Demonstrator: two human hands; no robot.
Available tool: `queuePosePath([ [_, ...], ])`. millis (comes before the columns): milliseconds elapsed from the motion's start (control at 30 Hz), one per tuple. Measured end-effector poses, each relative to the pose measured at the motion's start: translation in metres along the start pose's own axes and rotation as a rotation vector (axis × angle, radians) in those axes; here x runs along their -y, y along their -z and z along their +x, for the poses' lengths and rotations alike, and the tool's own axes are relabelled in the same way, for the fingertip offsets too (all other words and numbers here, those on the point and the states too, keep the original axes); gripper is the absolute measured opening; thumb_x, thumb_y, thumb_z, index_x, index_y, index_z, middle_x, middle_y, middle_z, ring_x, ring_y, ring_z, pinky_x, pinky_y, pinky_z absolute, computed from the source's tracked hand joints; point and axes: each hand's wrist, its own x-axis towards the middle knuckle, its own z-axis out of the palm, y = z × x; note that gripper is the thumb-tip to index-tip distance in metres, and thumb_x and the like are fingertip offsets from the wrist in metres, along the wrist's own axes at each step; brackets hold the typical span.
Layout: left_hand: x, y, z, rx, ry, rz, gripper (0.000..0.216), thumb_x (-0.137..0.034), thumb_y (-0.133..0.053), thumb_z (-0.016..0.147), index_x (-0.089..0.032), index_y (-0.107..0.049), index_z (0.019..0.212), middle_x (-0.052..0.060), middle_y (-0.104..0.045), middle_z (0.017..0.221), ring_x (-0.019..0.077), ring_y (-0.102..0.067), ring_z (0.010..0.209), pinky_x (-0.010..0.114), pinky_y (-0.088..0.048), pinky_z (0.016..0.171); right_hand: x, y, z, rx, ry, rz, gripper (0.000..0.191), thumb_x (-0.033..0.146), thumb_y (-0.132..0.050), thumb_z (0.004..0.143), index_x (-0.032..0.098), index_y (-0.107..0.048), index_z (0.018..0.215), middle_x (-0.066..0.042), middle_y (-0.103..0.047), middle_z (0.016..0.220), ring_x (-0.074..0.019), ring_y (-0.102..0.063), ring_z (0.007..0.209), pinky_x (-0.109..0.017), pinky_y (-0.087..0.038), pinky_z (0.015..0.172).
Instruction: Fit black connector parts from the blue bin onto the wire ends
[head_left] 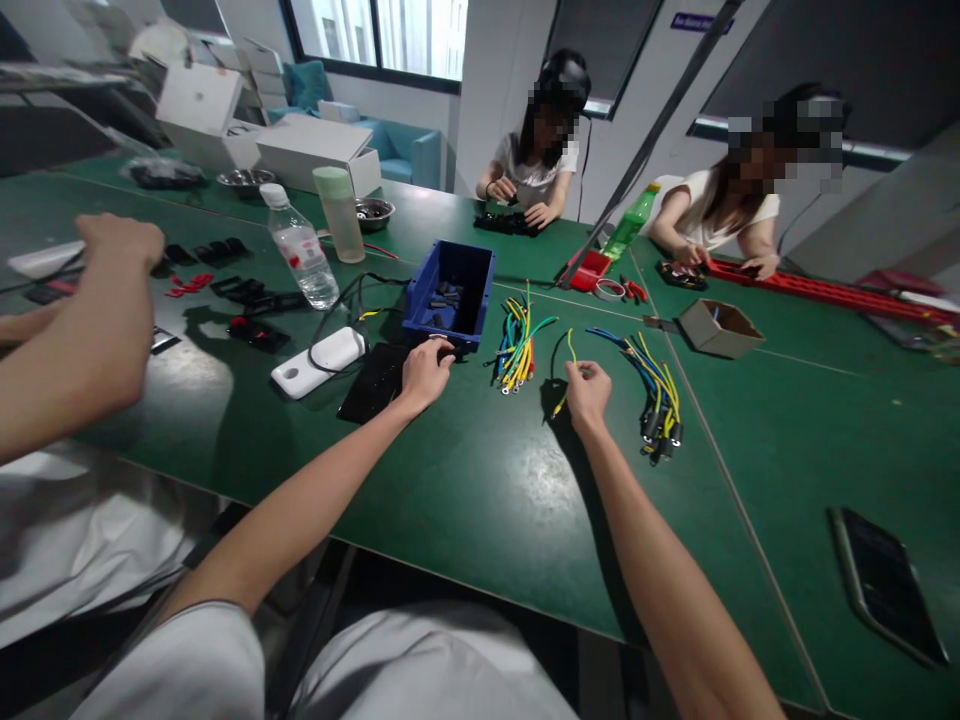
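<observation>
My right hand (589, 392) pinches a thin yellow wire (573, 345) above the green table; a metal terminal shows at its lower end. Against the front of a blue bin (480, 300), my left hand (427, 372) has its fingers closed. Something small and dark shows at those fingertips, too small to name. Several short black pieces (444, 298) lie inside the bin. Between my hands is a bundle of yellow, green, blue and red wires (517, 345) with ring terminals. Right of my right hand lies another wire bundle (660, 395), with black sleeves at its near ends.
Left of the bin are a black pouch (373, 385), a white power bank (321, 362) with a cable, a water bottle (301, 248) and a tumbler (339, 215). A small cardboard box (720, 328) and a phone (889, 585) lie right. Co-workers sit opposite; another person's arm (97, 320) reaches in left.
</observation>
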Motion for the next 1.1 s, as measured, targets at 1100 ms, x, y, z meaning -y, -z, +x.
queuePosePath([
  [1100,0.001,0.001,-0.007,0.132,-0.113,-0.001,0.012,-0.014,-0.056,0.081,-0.022,-0.064,0.084,0.002,-0.067,0.089,0.0197,-0.059,0.091,0.033,-0.046,0.085,0.015,0.009,-0.078,0.222,-0.107,0.615,0.031,0.045,-0.066,0.077,0.022,-0.045,0.083,0.007,-0.055,0.064,-0.0103,-0.059,0.047,-0.025,-0.051,0.049],
])
